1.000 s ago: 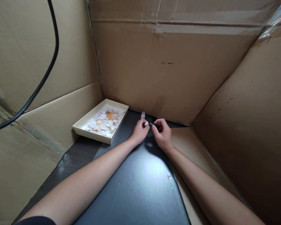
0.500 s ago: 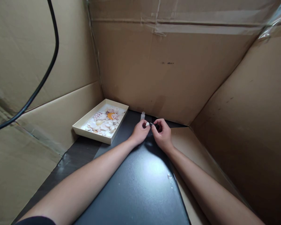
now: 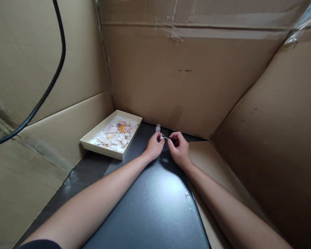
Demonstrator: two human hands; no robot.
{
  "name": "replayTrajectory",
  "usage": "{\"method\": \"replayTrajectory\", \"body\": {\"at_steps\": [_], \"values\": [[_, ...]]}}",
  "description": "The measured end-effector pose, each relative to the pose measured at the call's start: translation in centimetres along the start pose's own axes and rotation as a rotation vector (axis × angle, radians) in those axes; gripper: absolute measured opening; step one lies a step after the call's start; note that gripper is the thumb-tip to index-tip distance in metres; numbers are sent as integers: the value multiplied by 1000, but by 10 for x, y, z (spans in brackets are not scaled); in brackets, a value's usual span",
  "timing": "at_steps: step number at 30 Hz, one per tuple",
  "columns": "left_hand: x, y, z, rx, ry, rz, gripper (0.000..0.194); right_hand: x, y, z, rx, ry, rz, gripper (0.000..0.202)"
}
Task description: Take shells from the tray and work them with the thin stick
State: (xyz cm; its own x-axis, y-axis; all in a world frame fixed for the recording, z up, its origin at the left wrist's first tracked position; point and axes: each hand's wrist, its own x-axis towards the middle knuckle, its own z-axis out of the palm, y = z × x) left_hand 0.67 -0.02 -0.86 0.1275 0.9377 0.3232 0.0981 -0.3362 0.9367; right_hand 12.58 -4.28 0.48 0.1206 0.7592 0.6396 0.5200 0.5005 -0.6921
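Over the far part of the dark table, my left hand point(image 3: 154, 146) pinches a small white piece point(image 3: 161, 137), which looks like a shell. Its shape is partly hidden by my fingers. My right hand point(image 3: 179, 148) is close beside it, thumb and fingers curled around a thin pale stick point(image 3: 167, 138). The stick's tip points left and meets the white piece, where a small dark spot shows. Whether the stick ends in a brush is too small to tell. Just behind my left hand stands a small clear bottle point(image 3: 158, 127) with a narrow neck.
On the left sits a shallow cream tray point(image 3: 103, 151) with several seashells point(image 3: 115, 138) in it. Cardboard walls point(image 3: 155, 79) enclose the dark table point(image 3: 150, 207) at the back and sides. A black cable point(image 3: 54, 76) hangs at upper left. Flat cardboard point(image 3: 204, 162) lies along the right.
The thin stick now reaches further left, its tip at the white piece. More of its pale length shows, and the white piece is turned slightly. Both hands have barely moved.
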Motion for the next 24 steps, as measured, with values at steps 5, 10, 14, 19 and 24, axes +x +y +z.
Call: {"method": "replayTrajectory", "body": {"at_steps": [5,10,14,19,24], "values": [[0,0,0,22,-13,9,7,0,0,0,10,-8,-10,8],[0,1,0,-9,-9,17,10,0,0,0,-22,24,-7,7],[-1,1,0,-49,2,5,8,0,-1,0,-12,-14,-19,7],[0,0,1,-46,19,-8,6,0,0,0,-14,7,-6,7],[0,-2,1,-41,15,-35,4,0,0,0,-21,-3,-5,8]]}}
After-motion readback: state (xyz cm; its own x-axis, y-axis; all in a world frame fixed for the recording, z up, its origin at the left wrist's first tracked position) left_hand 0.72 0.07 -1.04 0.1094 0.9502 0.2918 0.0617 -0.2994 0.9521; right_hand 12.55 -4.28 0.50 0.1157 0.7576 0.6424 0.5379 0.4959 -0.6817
